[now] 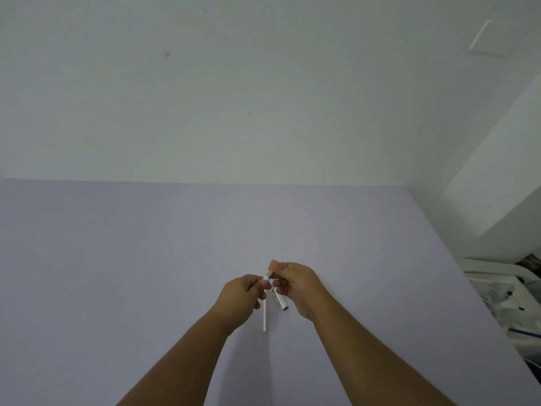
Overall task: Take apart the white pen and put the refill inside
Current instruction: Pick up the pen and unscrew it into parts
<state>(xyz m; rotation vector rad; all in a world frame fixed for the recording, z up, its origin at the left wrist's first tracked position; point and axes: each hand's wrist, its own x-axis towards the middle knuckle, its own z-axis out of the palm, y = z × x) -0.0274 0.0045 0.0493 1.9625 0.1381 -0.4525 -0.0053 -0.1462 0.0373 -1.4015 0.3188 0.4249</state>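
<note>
White pen held above the lilac table, partly dismantled.

Left hand closed on the white section; right hand pinched at its metal-ringed end, both forearms extended forward. White tube, possibly the refill, and clipped cap lying on the table beneath. Judged light, stiff, smooth and slippery; best gripped with fingertips on either side of the joint.

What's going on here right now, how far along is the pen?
A person holds a white pen part above the lilac table, the left hand and right hand both pinching it at its metal-ringed end. A thin white tube and a capped piece with a clip lie on the table beneath the hands. So the pen is apart; reassembly isn't finished.
</note>
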